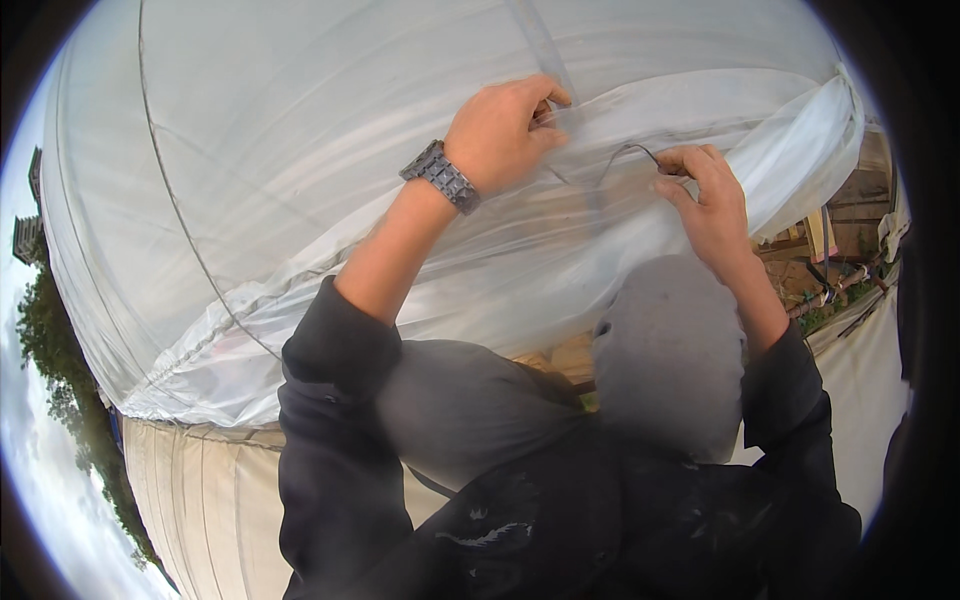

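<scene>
Thin, translucent plastic sheeting (330, 110) spreads in front of me, with a bunched, folded band (690, 110) running across it. My left hand (505, 135), with a dark link watch (440, 176) on the wrist, rests against this band. Its fingers are curled together; whatever they pinch is hidden. To its right, my right hand (708, 195) pinches one end of a thin dark wire or cord (628, 148) between thumb and fingers. The cord arches out toward the left and drops against the plastic.
A dark line (180, 215) crosses the sheeting at left. Wooden pieces and poles (835, 230) show through a gap at right. Beige fabric (210, 490) hangs lower left, beyond which stand trees (65, 370). Rounded grey cloth shapes (672, 350) lie below my hands.
</scene>
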{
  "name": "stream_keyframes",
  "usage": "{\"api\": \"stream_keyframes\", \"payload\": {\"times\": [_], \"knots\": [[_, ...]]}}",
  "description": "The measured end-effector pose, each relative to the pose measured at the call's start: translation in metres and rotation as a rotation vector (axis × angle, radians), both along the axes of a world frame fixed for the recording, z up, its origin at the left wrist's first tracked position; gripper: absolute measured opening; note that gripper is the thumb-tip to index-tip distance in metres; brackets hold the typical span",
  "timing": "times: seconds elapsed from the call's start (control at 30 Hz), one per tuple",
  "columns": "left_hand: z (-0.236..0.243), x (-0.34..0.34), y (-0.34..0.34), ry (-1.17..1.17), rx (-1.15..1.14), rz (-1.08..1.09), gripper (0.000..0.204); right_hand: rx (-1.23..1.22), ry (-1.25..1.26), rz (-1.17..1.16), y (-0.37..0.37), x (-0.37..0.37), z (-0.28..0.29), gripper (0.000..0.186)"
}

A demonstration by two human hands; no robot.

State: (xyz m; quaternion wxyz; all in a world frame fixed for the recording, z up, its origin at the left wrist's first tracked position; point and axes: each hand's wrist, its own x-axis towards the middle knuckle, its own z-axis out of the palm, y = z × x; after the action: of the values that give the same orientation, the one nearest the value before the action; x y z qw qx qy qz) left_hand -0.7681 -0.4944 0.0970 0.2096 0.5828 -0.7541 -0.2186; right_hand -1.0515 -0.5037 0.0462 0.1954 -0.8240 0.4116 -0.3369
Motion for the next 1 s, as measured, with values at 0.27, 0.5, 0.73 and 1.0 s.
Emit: {"api": "stream_keyframes", "payload": {"times": [0.27, 0.5, 0.73, 1.0], "knots": [[-0.013, -0.009, 0.008, 0.055, 0.002, 0.048, 0.026, 0.005, 0.327, -0.009, 0.006, -0.033, -0.027, 0.033], [-0.016, -0.013, 0.006, 0.095, -0.004, 0.102, 0.02, -0.049, 0.567, -0.009, 0.013, -0.045, -0.057, 0.047], [-0.016, -0.017, 0.007, 0.075, -0.016, 0.172, 0.016, 0.026, 0.434, 0.016, 0.017, -0.058, -0.069, 0.024], [-0.019, -0.018, 0.008, 0.186, 0.024, 0.174, 0.012, -0.051, 0.478, 0.073, 0.018, -0.05, -0.046, 0.012]]}}
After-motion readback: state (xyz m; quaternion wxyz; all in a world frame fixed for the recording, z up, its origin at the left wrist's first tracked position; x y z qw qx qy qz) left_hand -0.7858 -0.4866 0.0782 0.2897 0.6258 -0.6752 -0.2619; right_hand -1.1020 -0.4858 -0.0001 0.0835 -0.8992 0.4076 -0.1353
